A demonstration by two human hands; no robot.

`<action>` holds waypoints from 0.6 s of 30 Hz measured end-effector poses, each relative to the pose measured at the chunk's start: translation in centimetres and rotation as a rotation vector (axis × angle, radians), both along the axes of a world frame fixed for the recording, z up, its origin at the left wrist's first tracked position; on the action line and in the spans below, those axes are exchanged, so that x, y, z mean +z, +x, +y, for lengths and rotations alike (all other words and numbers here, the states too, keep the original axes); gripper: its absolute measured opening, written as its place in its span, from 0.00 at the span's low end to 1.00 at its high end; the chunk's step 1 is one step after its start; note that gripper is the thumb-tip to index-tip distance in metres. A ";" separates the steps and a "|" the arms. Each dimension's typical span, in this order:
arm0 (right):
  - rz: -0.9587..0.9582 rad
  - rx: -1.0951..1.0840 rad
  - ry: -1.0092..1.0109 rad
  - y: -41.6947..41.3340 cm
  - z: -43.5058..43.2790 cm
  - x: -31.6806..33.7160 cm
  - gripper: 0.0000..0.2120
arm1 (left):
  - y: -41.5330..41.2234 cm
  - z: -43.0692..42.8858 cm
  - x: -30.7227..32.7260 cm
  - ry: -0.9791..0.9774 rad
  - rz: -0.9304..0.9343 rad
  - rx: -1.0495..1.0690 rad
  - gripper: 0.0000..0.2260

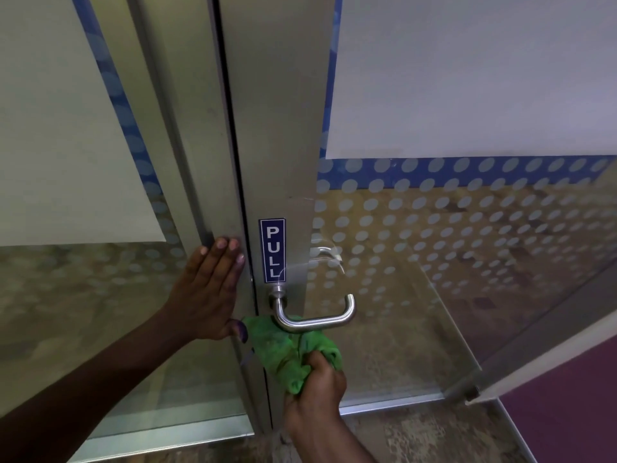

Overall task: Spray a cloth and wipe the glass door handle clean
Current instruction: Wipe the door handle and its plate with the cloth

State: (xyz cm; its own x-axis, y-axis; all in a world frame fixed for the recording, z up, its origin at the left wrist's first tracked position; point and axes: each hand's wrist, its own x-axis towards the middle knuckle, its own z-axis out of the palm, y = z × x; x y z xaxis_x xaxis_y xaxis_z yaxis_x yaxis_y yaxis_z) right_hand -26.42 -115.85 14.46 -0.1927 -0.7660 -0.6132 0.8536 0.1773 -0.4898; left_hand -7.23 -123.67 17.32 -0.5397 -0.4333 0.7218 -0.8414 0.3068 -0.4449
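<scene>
Between both hands, green cloth (290, 349) under handle (314, 315)

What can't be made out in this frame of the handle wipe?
- Head view: no spray bottle shows, so whether the green cloth is damp cannot be told.
- Handle: its underside is hidden by the cloth.
- Right hand: palm and fingertips are buried in cloth.
- Left hand: palm lies flat on the frame, unseen.
</scene>
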 end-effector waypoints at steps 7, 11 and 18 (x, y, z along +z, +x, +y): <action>-0.181 0.396 -0.065 -2.5 -3.5 -1.2 0.19 | 0.2 0.0 0.1 0.014 -0.007 -0.007 0.42; -0.297 0.449 -0.117 -2.4 -4.1 -1.5 0.23 | 0.3 0.1 0.0 0.033 -0.005 -0.013 0.43; -0.403 0.514 -0.154 -3.0 -4.1 -2.4 0.23 | 0.2 0.1 0.0 0.048 0.001 0.007 0.44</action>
State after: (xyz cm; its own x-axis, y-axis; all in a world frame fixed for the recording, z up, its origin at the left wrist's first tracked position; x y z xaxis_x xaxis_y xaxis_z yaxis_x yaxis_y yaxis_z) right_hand -29.43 -119.91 12.04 0.4414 -0.7836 -0.4372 0.8004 0.5641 -0.2029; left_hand -6.99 -123.56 17.33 -0.5362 -0.4713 0.7003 -0.8438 0.3224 -0.4291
